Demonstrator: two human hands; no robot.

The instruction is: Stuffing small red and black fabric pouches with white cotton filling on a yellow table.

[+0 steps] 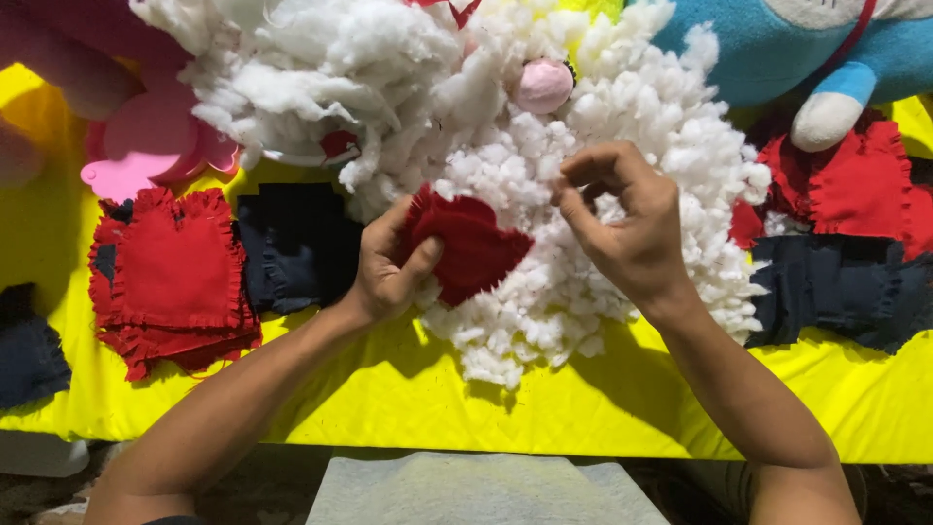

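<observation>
My left hand [389, 267] grips a small red fabric cushion cover [471, 248] with a frilled edge, held over a big heap of white stuffing fibre [583, 175]. My right hand [622, 219] hovers just right of the cover, its fingertips pinched together on a small tuft of the white fibre. Both hands are above the yellow cloth-covered table [486, 408].
A stack of red frilled fabric squares [170, 277] and dark blue ones [292, 248] lies at the left. More red [846, 185] and dark blue pieces [846, 292] lie at the right. A pink plush toy [146, 136] and a blue plush toy [777, 49] sit at the back.
</observation>
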